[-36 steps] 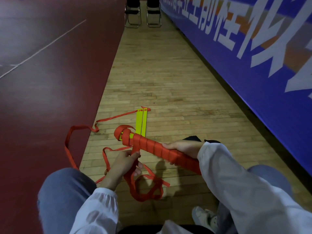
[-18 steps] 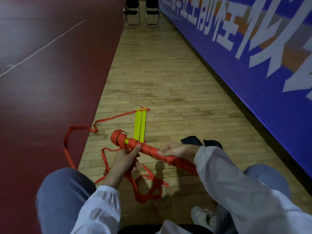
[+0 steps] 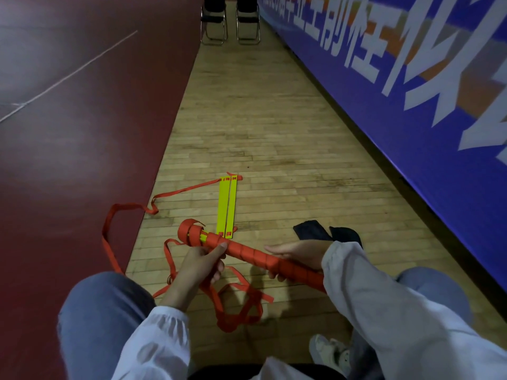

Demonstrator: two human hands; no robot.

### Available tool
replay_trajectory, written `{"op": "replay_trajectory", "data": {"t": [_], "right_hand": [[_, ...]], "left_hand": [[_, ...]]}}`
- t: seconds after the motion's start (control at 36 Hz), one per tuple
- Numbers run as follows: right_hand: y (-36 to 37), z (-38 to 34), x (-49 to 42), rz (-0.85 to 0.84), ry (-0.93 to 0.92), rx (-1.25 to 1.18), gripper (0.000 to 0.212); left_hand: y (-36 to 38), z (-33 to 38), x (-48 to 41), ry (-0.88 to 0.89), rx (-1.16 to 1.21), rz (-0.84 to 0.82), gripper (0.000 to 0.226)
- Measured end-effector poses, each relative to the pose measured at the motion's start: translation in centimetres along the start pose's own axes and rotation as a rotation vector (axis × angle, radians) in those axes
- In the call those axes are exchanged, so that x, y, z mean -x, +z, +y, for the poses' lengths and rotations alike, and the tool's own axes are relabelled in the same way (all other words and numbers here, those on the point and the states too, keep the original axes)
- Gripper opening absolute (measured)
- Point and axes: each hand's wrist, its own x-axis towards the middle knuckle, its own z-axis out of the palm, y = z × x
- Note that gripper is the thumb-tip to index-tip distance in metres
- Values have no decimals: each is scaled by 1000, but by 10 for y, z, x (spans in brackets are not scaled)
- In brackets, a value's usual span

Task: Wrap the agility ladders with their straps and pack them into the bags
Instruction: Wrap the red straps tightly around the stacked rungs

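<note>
Ladder bundle (image 3: pixel 255 253) above loose strap (image 3: pixel 236 311) (tangled), black bags (image 3: pixel 311 233) just beyond

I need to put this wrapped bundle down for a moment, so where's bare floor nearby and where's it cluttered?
Bare wood floor lies between the yellow rungs and the blue banner, beyond the black bag. Crowded: the loose red strap loops on the floor under the wrapped bundle and trails left onto the red mat.

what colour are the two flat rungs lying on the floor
The rungs are bright yellow, seen best in the head view.
</note>
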Motion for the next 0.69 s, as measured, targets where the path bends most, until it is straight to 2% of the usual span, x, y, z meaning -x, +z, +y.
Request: {"op": "replay_trajectory", "data": {"t": [0.22,0.33,0.42,0.44,0.56,0.64,0.69], "right_hand": [[3,-4,1,76,-52,60,49],[6,-10,5,169,-67,153,66],[7,-13,10,178,-136,172,78],[8,-15,12,184,-148,184,74],[13,-22,20,305,-152,235,36],[14,-21,18,441,-178,274,31],[16,-19,14,497,-206,317,37]], "left_hand": [[-4,3,3,-67,38,-33,35],[-5,10,3,-148,136,-83,37],[-8,11,2,-165,155,-104,38],[-9,11,2,-170,153,-110,38],[-8,10,3,-200,151,-130,38],[-7,9,2,-219,151,-120,36],[-5,8,1,-222,152,-104,35]]}}
